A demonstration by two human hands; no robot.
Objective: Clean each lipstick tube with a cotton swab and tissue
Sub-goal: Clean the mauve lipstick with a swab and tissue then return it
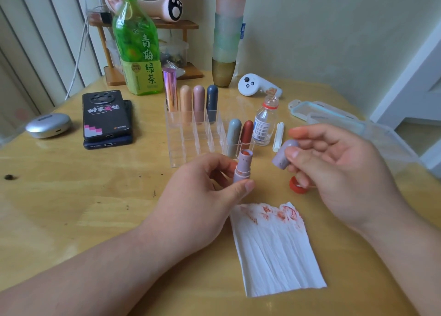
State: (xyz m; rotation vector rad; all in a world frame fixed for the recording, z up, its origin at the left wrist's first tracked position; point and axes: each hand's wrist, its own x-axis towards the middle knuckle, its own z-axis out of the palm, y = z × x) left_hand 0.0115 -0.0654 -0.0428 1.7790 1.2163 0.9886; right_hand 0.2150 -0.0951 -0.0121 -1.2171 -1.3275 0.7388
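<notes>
One silver oval case (pixel 47 124) lies at the left edge of the frame on the wooden table (pixel 71 208). Two stacked phones (pixel 106 117) lie just to its right, and a green tea bottle (pixel 138 53) stands behind them. At centre, a clear divided organizer (pixel 188 146) holds six capped lipsticks upright: a back row (pixel 198 100) of four (metallic pink, peach, dusty pink, navy), then a grey tube (pixel 233 136) and a red-brown tube (pixel 247 134) at the front right. Just in front of the organizer, the left hand (pixel 202 196) grasps the base of an uncapped lilac lipstick tube (pixel 242 167) between thumb and curled fingers, tube upright, orange-red stick visible at its top. Lower in the frame, a white tissue (pixel 276 249) lies flat on the table, its upper edge smeared red. Right of the tube and apart from it, the right hand (pixel 334 167) pinches the lilac cap (pixel 285 154) between thumb and forefinger. Behind the cap stands a small open glass bottle (pixel 265 122) with a bundle of cotton swabs (pixel 278 136) beside it. A red bottle cap (pixel 296 185) lies beneath the right hand's fingers.
</notes>
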